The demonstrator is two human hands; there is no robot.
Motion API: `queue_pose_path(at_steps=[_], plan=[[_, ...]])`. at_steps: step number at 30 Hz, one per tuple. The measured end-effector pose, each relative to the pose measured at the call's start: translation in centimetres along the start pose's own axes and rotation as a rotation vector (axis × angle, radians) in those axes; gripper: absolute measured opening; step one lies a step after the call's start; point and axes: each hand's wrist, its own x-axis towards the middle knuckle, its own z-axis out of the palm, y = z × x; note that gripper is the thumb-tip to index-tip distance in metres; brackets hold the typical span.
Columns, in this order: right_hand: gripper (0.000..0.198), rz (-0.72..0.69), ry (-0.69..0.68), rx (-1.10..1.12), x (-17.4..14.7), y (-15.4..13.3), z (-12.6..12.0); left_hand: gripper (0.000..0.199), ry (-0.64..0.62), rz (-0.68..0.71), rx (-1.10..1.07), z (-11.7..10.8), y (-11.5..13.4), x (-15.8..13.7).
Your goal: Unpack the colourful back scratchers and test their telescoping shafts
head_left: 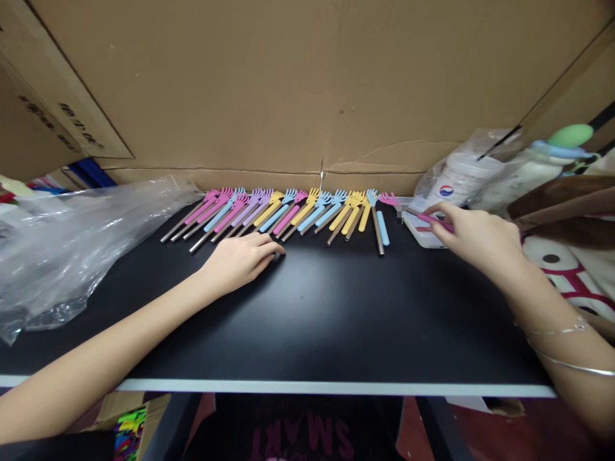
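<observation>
Left hand: resting palm down on the dark surface, fingers curling loosely, grasping nothing that shows; it is lying just in front of the shaft ends of the rake-headed tools.

Right hand: pinching the handle of one pink rake-headed tool between thumb and fingers, its pronged head pointing toward the row; hand and tool are hovering over a translucent tray at the right.

Rake-headed tools, assorted: lying side by side along the back of the surface, in pink, light blue, purple and yellow, metal shafts slanting toward the left hand's side. The rightmost, a light blue one, is leaning the other way.

Clear plastic bag: lying crumpled at the left.

White cup: standing behind the tray, clear plastic surrounding it.

Bottle with green top: standing right of the cup.

Cardboard panel: standing behind everything.

Open carton: sitting below the surface, holding bright multicoloured pieces.
</observation>
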Motion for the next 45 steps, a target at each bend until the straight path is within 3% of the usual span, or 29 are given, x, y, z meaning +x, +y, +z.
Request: queue_pose_path(at_steps=[9,18,31,34,38,45], plan=[[0.041,-0.117,0.039,-0.001,-0.5,-1.4,1.3,0.030,-0.009,-0.014,0.013,0.1,0.1,-0.1],[0.035,-0.207,0.043,-0.030,-0.9,-2.9,3.0,0.037,0.001,-0.004,-0.112,0.9,-0.6,0.0],[0.034,-0.260,0.069,-0.066,-1.1,-3.2,3.6,0.030,-0.010,0.017,-0.099,0.8,-0.5,0.1],[0.040,-0.291,0.151,-0.028,-1.0,-3.2,3.4,0.029,-0.014,0.029,-0.068,0.8,-0.4,0.1],[0.043,-0.445,0.298,0.043,-0.7,-3.6,3.5,0.029,-0.014,0.026,-0.044,0.9,-0.5,0.1],[0.040,-0.518,0.308,0.116,-0.4,-3.9,4.6,0.027,0.016,0.035,0.019,0.9,-0.5,0.0]])
